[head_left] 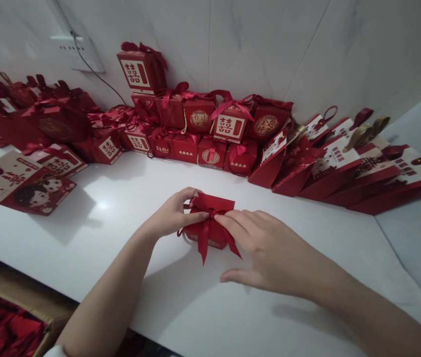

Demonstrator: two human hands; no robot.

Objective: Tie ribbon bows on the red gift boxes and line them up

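Clock directions: read from the small red box held in the middle of the view.
Wall [270, 44]: large pale glossy tiles with thin joints. At 11 o'clock a white socket plate [84, 54] is blurred, and a dark cable runs down from it behind the boxes.
Counter [121, 238]: smooth white top with a bright glare patch at 9 o'clock. Its near edge is cut off at the bottom of the view.
Back row of boxes [199, 134]: red card cubes at 12 o'clock, stacked in two or three tiers and tied with satin ribbons. They carry gold and white printed panels, and the ones at far left blur into each other.
Leaning bags [344, 168]: flat red and white card packs at 2 o'clock, tipped like fallen tiles. Each one hides part of the next.
Carton [5, 317]: brown cardboard at 7 o'clock, mostly out of frame. The red contents cannot be made out.
Cartoon box [39, 191]: lying flat at 9 o'clock, with two drawn figures on its lid.
Right hand [266, 253]: comes in from 4 o'clock with its fingertips on the knot and its thumb spread wide below. Whether any ribbon is caught between the fingers cannot be told.
Left hand [173, 215]: comes in from 8 o'clock, curled narrow over the box's left top corner. The thumb is behind and the forefinger is on the bow.
Small red box [215, 238]: matte card, standing on the counter between both hands. Its front is half hidden.
Ribbon bow [210, 210]: shiny red satin, with two tails hanging down over the front of the box.
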